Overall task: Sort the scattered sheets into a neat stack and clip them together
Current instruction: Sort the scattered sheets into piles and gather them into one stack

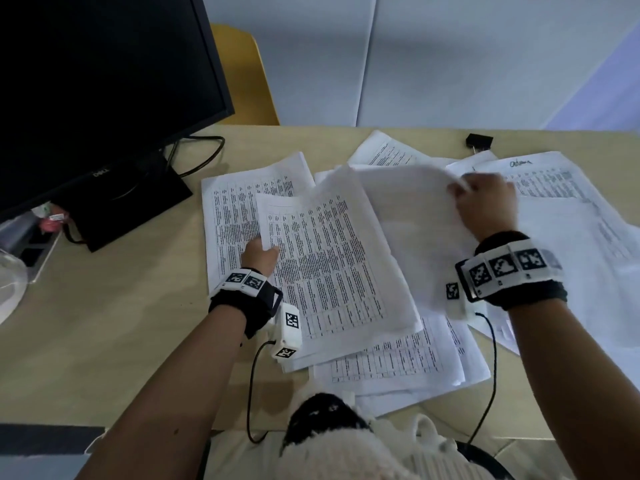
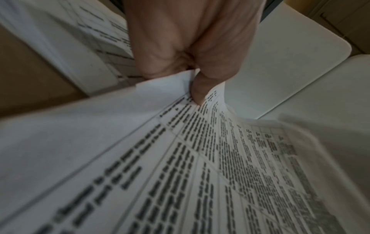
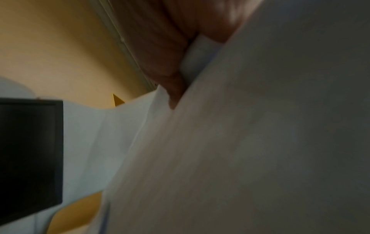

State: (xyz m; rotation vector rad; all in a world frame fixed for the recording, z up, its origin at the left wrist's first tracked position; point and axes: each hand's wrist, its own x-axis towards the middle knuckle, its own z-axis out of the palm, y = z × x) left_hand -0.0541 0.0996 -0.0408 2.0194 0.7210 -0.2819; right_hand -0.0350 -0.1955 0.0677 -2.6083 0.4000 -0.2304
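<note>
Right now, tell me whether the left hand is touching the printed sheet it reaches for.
Touching. The left wrist view shows the left hand pinching a corner of the printed sheet between thumb and fingers; the head view agrees.

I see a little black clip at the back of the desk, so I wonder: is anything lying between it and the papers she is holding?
Nothing visible blocks it. The binder clip sits alone on the bare desk, beyond the scattered sheets. But the left hand and right hand both grip papers, so neither is free.

Black monitor, yellow chair, wooden desk
</note>
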